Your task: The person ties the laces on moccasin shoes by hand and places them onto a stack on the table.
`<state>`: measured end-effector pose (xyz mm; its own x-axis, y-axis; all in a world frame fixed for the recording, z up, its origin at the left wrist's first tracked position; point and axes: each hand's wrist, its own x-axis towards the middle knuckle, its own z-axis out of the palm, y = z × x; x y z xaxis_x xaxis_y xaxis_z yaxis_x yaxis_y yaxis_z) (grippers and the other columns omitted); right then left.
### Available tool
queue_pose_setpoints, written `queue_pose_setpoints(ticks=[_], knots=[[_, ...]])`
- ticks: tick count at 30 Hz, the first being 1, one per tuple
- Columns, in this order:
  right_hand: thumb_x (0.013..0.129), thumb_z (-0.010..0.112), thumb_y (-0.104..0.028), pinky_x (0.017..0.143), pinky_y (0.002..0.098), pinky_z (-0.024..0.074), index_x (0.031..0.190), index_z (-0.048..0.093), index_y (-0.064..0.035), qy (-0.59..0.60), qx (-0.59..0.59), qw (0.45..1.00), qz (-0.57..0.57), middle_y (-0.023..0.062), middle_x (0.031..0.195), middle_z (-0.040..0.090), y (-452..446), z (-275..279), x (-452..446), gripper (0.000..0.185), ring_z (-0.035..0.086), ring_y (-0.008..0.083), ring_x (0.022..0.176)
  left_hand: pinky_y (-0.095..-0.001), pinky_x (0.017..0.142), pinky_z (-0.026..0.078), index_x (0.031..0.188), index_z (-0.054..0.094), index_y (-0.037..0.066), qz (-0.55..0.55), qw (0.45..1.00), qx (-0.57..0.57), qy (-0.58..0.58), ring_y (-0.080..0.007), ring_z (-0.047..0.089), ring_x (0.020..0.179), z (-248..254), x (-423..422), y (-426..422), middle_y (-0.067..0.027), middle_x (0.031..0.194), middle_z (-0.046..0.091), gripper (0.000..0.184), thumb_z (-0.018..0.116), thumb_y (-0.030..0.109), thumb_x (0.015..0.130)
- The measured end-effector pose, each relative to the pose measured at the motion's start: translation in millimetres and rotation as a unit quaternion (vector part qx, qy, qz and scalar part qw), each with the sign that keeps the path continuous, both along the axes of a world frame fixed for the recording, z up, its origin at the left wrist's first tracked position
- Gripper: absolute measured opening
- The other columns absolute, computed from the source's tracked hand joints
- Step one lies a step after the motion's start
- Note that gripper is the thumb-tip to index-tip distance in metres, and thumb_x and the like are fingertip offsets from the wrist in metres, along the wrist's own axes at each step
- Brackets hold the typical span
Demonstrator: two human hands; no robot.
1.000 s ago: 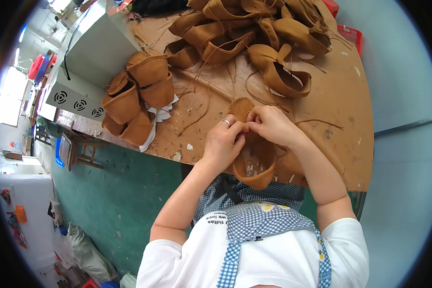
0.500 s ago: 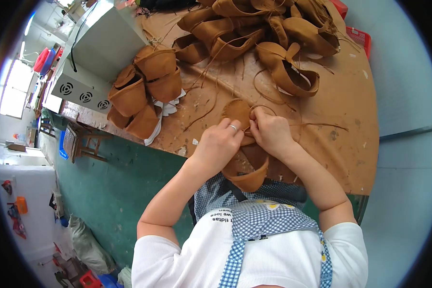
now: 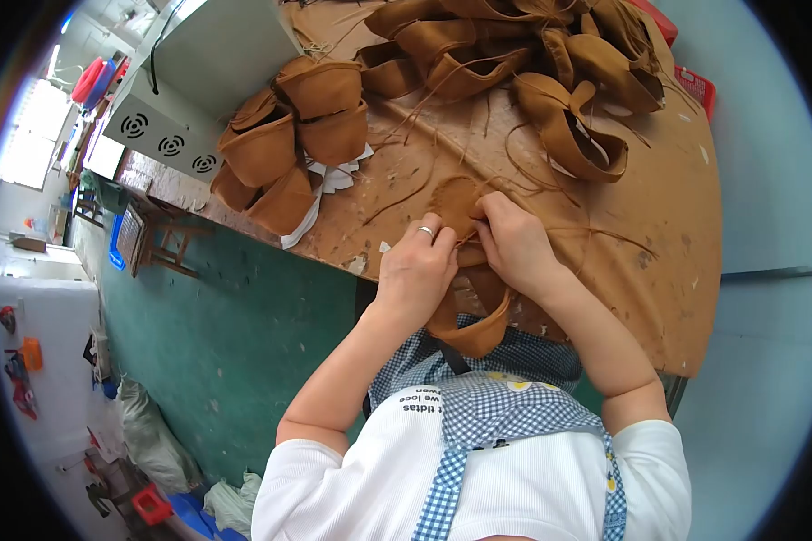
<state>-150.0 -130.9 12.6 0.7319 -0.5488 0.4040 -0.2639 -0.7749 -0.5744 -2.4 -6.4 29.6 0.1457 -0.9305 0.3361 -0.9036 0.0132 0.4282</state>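
Note:
A brown suede shoe upper [image 3: 457, 200] lies at the table's front edge, its rounded, stitched toe pointing away from me. Its heel band [image 3: 475, 339] loops over the edge towards my lap. My left hand [image 3: 415, 269], with a ring on one finger, is closed on the upper's left side. From the right, my right hand [image 3: 520, 243] pinches the rim of the toe, its fingertips bent inward. Whether a lace is also between those fingers is hidden. A thin brown lace [image 3: 618, 236] trails across the table to the right of my right hand.
Several brown uppers [image 3: 573, 135] are heaped at the back of the table [image 3: 641, 307]. On the left, stacked uppers [image 3: 257, 144] with white paper [image 3: 341, 176] stand beside a grey vented metal box [image 3: 167, 144]. Red baskets [image 3: 695, 90] sit beyond the far right edge.
The view has shifted slightly, so the table's things appear further right. The lace loop by my right fingers no longer shows, and those fingers now press against the toe's rim.

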Motion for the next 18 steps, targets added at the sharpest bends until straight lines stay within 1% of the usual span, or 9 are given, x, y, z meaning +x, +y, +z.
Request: queue_pose_setpoints(ticks=[3, 6, 9, 12, 14, 15, 16, 18], knots=[[0.093, 0.063, -0.003, 0.072, 0.0487, 0.0544, 0.107, 0.054, -0.0016, 0.011, 0.011, 0.999, -0.037, 0.0191, 0.096, 0.064, 7, -5, 2, 0.016, 0.067, 0.0412, 0.086, -0.0438, 0.075, 0.057, 0.094, 0.065, 0.006, -0.006, 1.000, 0.001, 0.009, -0.0313, 0.067, 0.093, 2, 2, 2, -0.0084, 0.105, 0.062, 0.013, 0.074, 0.011, 0.087], [0.097, 0.063, -0.005, 0.071, 0.0504, 0.0544, 0.106, 0.052, -0.0009, 0.011, 0.022, 0.997, -0.067, 0.0210, 0.088, 0.065, 8, -7, 2, 0.015, 0.067, 0.0431, 0.082, -0.0432, 0.076, 0.057, 0.093, 0.066, 0.005, -0.022, 1.000, 0.001, 0.011, -0.0315, 0.067, 0.094, 3, 1, 5, -0.0079, 0.107, 0.063, 0.011, 0.074, 0.009, 0.087], [0.099, 0.063, -0.008, 0.071, 0.0498, 0.0549, 0.108, 0.053, -0.0002, 0.024, 0.077, 0.991, -0.110, 0.0225, 0.083, 0.068, 6, -1, 1, 0.016, 0.069, 0.0441, 0.083, -0.0425, 0.077, 0.056, 0.092, 0.066, 0.004, -0.028, 0.999, -0.012, 0.018, -0.0317, 0.066, 0.094, 3, 0, 5, -0.0087, 0.106, 0.064, 0.009, 0.073, 0.007, 0.088], [0.098, 0.067, -0.013, 0.069, 0.0445, 0.0552, 0.113, 0.059, 0.0017, 0.043, 0.157, 0.981, -0.107, 0.0214, 0.084, 0.071, -2, 27, -21, 0.022, 0.071, 0.0402, 0.081, -0.0422, 0.077, 0.055, 0.092, 0.065, 0.003, -0.001, 0.999, -0.030, 0.026, -0.0323, 0.066, 0.094, -4, -2, 2, -0.0106, 0.105, 0.063, 0.009, 0.073, 0.006, 0.088], [0.096, 0.072, -0.016, 0.068, 0.0373, 0.0538, 0.114, 0.067, 0.0013, 0.117, 0.247, 0.959, -0.078, 0.0174, 0.085, 0.072, -10, 60, -51, 0.026, 0.069, 0.0328, 0.074, -0.0425, 0.077, 0.055, 0.094, 0.064, 0.002, 0.019, 0.999, -0.031, 0.033, -0.0330, 0.066, 0.094, -6, -2, 0, -0.0119, 0.104, 0.063, 0.011, 0.073, 0.005, 0.088], [0.094, 0.074, -0.014, 0.068, 0.0327, 0.0517, 0.108, 0.072, 0.0017, 0.104, 0.258, 0.959, -0.063, 0.0141, 0.083, 0.071, -14, 68, -70, 0.021, 0.064, 0.0260, 0.069, -0.0428, 0.077, 0.055, 0.095, 0.064, 0.002, 0.026, 0.999, -0.024, 0.039, -0.0334, 0.066, 0.094, -4, -3, -1, -0.0125, 0.104, 0.063, 0.012, 0.073, 0.004, 0.087], [0.093, 0.073, -0.008, 0.067, 0.0296, 0.0470, 0.101, 0.071, 0.0063, 0.058, 0.228, 0.971, -0.049, 0.0092, 0.079, 0.062, -16, 72, -88, 0.016, 0.058, 0.0145, 0.072, -0.0432, 0.077, 0.055, 0.096, 0.063, 0.002, 0.031, 0.998, -0.017, 0.045, -0.0339, 0.066, 0.095, -2, -3, -1, -0.0131, 0.104, 0.063, 0.013, 0.072, 0.004, 0.087], [0.094, 0.072, -0.007, 0.068, 0.0315, 0.0473, 0.099, 0.072, 0.0054, 0.075, 0.187, 0.976, -0.081, 0.0126, 0.083, 0.064, -22, 88, -123, 0.014, 0.059, 0.0193, 0.074, -0.0439, 0.077, 0.055, 0.097, 0.063, 0.002, 0.039, 0.998, -0.020, 0.052, -0.0349, 0.066, 0.094, 1, -4, -2, -0.0133, 0.104, 0.063, 0.015, 0.072, 0.003, 0.086]])
